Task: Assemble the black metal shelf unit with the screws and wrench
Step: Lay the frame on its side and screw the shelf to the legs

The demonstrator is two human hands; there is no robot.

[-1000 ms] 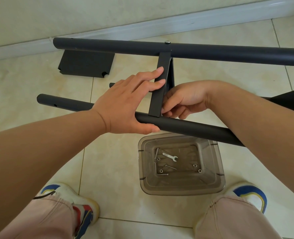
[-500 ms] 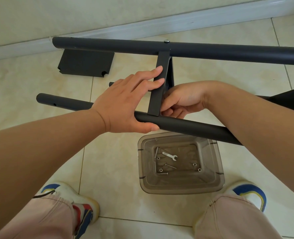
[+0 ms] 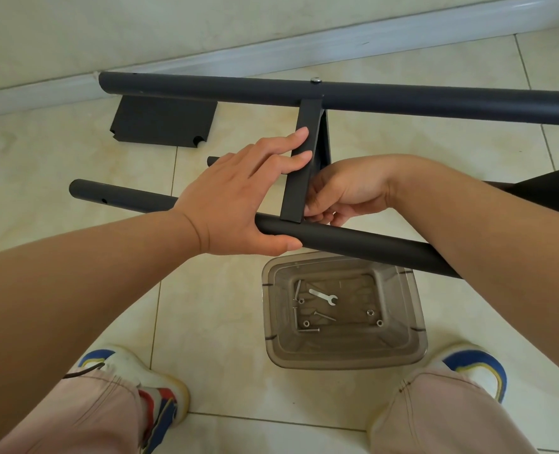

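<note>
Shoes (image 3: 160, 388) and pale trouser legs of the person at the near edge, on a tiled floor (image 3: 206, 306). Between the feet, slightly farther, a clear plastic bin (image 3: 412, 342) containing a small silver wrench (image 3: 324, 297), several loose screws (image 3: 307, 329) and nuts. Beyond the bin, the near black tube (image 3: 369, 245) of the shelf unit, running left to right just above the floor. Left hand (image 3: 235, 208): thumb hooked under this tube, fingers extended and lying against the left face of the black crossbar (image 3: 299, 178) that joins the near tube to the far tube (image 3: 402, 96). Right hand (image 3: 343, 194): fingers curled, pinching at the lower right side of the crossbar, close to its junction with the near tube; the item pinched, if any, is hidden. Silver screw head (image 3: 315, 80) on top of the far tube, above the crossbar. Flat black panel (image 3: 163, 121) lying on the floor at far left, partly under the far tube, near the wall's baseboard (image 3: 271, 50).
</note>
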